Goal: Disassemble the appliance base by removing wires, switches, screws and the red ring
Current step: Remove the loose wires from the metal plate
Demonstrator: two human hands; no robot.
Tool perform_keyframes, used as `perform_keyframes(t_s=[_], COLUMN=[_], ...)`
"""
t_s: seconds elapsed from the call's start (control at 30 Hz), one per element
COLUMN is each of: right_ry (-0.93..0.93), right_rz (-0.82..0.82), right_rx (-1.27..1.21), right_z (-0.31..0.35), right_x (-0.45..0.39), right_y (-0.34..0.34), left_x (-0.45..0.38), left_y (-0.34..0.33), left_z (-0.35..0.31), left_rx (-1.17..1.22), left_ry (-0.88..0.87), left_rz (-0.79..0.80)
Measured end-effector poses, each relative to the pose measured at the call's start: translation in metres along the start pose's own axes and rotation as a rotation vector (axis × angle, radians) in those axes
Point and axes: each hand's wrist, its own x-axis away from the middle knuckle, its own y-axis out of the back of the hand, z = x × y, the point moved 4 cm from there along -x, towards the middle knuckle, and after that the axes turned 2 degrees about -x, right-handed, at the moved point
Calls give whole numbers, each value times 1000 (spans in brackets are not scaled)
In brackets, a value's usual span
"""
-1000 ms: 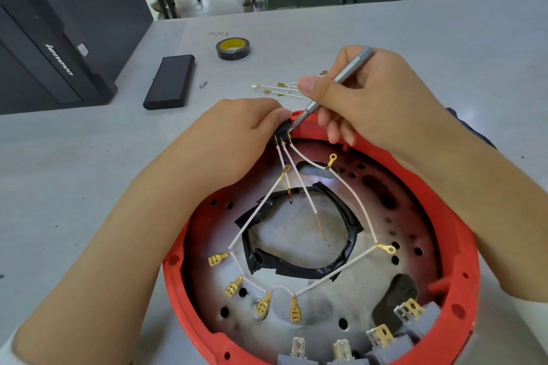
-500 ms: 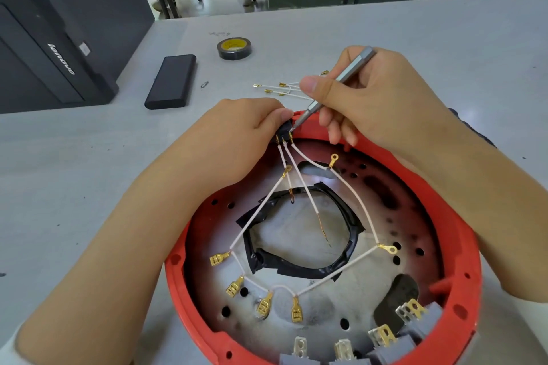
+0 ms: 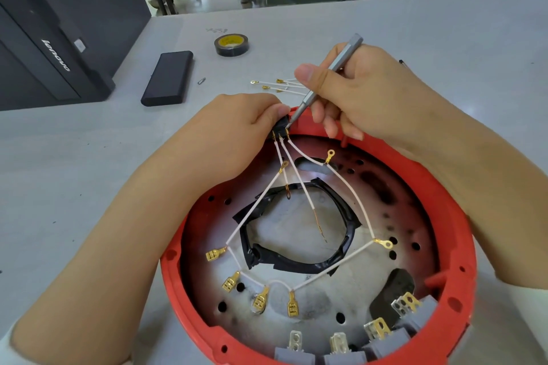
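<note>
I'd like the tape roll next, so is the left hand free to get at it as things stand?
Probably not right away: the left hand is pinching the black switch at the red ring. The path to the tape roll looks clear once it lets go.

The left hand is covering most of the switch at twelve o'clock on the red ring; the bottom edge is cropping the ring and grey switches at six.
</note>
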Motion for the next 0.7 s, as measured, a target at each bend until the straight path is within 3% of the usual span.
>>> perform_keyframes(t_s=[0.4, 0.7], right_ry=[-56, 17], right_rz=[8, -32], right_rx=[-47, -86], right_z=[0, 1], right_x=[0, 2], right_y=[0, -1], left_x=[0, 0], left_y=[1, 1], left_z=[1, 0], left_rx=[2, 6], left_ry=[6, 4], left_rz=[-8, -6])
